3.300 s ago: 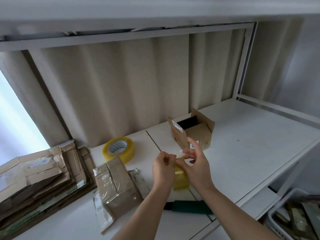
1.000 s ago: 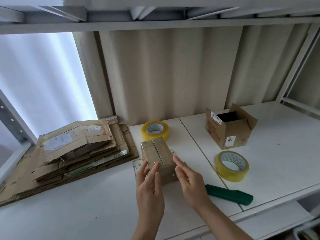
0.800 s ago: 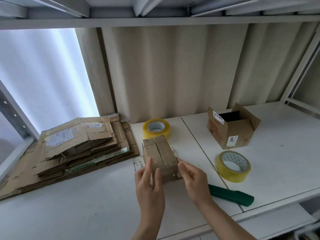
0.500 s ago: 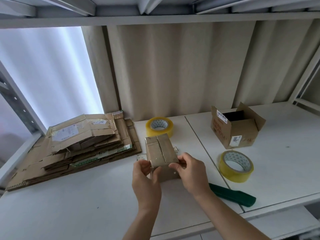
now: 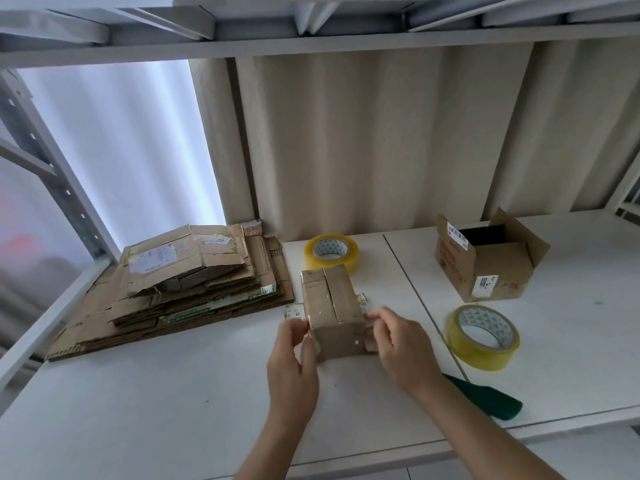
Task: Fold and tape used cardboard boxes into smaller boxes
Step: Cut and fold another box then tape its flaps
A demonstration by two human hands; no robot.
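Observation:
A small taped cardboard box point(image 5: 333, 306) stands on the white shelf point(image 5: 173, 403) in front of me, its top flaps closed under clear tape. My left hand point(image 5: 292, 358) grips its near left corner with curled fingers. My right hand point(image 5: 394, 341) pinches its near right edge at the top corner. A yellow tape roll point(image 5: 483, 336) lies to the right of the box, and a second roll point(image 5: 330, 252) sits just behind it. A green cutter point(image 5: 485, 400) lies by my right forearm.
A stack of flattened cardboard boxes point(image 5: 187, 285) fills the shelf's left side. An open cardboard box point(image 5: 485, 261) stands at the back right. A beige curtain hangs behind, and an upper shelf runs overhead. The shelf's front edge is close below my arms.
Since the earliest frame I have put the tape roll down on the right. My hands went from flat against the small box to gripping its near corners.

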